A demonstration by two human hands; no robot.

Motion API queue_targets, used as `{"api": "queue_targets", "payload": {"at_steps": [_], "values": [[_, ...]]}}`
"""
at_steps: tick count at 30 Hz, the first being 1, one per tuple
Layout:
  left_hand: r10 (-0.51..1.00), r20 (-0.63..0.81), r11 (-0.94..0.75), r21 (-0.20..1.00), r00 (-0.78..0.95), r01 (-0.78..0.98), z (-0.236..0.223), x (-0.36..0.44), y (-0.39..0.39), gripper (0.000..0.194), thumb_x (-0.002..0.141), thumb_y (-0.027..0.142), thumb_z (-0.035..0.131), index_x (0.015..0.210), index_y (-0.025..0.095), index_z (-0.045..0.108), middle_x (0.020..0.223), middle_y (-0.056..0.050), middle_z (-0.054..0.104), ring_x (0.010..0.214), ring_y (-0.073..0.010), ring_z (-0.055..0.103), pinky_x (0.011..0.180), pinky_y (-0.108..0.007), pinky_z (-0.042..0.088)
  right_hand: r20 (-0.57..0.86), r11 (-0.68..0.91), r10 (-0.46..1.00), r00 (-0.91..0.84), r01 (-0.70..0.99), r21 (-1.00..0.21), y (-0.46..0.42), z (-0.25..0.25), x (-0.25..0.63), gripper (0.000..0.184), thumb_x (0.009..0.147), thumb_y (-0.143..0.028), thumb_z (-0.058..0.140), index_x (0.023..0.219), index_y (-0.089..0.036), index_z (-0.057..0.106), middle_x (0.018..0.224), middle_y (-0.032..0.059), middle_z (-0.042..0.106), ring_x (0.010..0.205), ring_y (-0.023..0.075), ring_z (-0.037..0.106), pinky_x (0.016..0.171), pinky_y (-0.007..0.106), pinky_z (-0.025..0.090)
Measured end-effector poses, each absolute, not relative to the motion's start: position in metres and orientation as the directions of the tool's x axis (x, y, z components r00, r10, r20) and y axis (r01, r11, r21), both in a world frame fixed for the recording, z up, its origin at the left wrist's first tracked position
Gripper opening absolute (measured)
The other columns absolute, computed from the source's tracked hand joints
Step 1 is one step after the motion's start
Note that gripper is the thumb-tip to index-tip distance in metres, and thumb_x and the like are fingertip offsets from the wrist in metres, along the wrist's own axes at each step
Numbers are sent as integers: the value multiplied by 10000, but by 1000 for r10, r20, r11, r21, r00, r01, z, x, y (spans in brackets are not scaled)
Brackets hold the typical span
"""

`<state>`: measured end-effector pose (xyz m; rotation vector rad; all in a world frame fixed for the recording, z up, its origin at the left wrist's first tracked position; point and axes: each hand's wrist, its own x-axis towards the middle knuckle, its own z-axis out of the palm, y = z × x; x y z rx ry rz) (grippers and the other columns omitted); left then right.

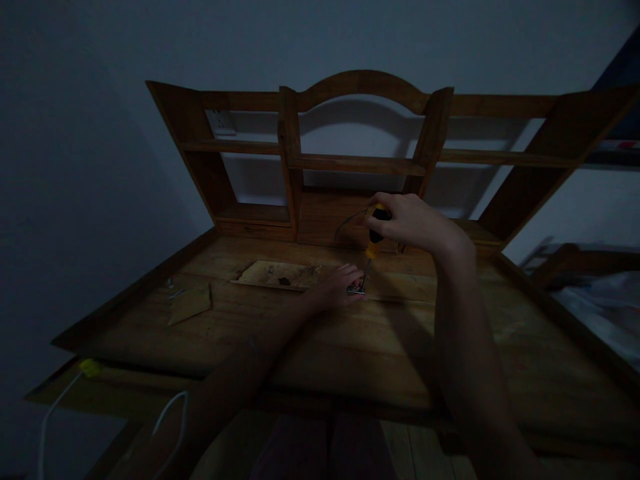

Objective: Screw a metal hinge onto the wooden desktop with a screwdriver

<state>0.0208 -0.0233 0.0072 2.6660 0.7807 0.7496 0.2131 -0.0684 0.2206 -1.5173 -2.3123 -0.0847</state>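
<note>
My right hand point(400, 219) is wrapped round the black and yellow handle of a screwdriver point(371, 251), held upright with its shaft pointing down. The tip of the shaft meets a small shiny metal piece point(356, 291) on the desk. My left hand point(341, 287) lies low on the wood with its fingers bent, pressing that metal piece against the surface. What the piece is I cannot make out, as the fingers partly cover it. A pale, damaged strip of board point(270, 274) with a dark hole lies just left of my left hand.
The wooden desk point(310, 347) carries a shelf rack point(350, 162) along its back. A square brown scrap point(191, 303) and small bits point(171, 283) lie at the left. Near the front left edge are a yellow object point(90, 367) and a white cable point(50, 415).
</note>
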Motion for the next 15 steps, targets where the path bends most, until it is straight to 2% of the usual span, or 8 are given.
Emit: {"api": "queue_targets", "payload": {"at_steps": [4, 7, 10, 12, 15], "values": [[580, 395, -812, 352, 712, 466, 8, 21, -25, 289, 957, 438, 773, 996, 222, 584, 1043, -52, 642, 1024, -253, 619, 887, -369, 503, 356, 455, 854, -380, 876, -157, -66, 220, 213, 409, 1004, -386, 599, 1287, -130, 745, 1195, 183, 802, 1089, 362, 754, 939, 435, 551], [578, 402, -814, 340, 710, 470, 8, 21, -25, 280, 964, 420, 764, 980, 218, 571, 1047, -53, 643, 1016, -246, 618, 873, -359, 499, 366, 460, 846, -388, 878, -134, -65, 218, 213, 392, 1042, -445, 587, 1231, -144, 752, 1131, 172, 807, 1054, 348, 751, 930, 427, 546], [566, 403, -822, 346, 719, 452, 8, 21, -24, 272, 953, 383, 774, 957, 218, 558, 1023, -50, 639, 1000, -244, 617, 849, -350, 495, 362, 431, 855, -371, 897, -98, -66, 219, 214, 441, 1048, -528, 580, 1209, -148, 734, 1083, 181, 802, 1055, 376, 745, 902, 439, 546], [565, 407, -822, 354, 718, 446, 8, 21, -24, 268, 946, 372, 779, 957, 217, 561, 1018, -51, 636, 997, -247, 617, 850, -354, 495, 332, 434, 864, -378, 894, -109, -67, 220, 215, 480, 1033, -552, 591, 1275, -155, 710, 1120, 179, 800, 1067, 381, 747, 904, 437, 545], [566, 408, -820, 370, 716, 437, 8, 21, -24, 256, 950, 384, 773, 1016, 217, 591, 1024, -52, 635, 1009, -253, 616, 876, -369, 500, 301, 444, 872, -386, 883, -151, -69, 223, 217, 445, 1020, -452, 597, 1341, -162, 699, 1220, 166, 793, 1112, 365, 744, 953, 424, 533]]}}
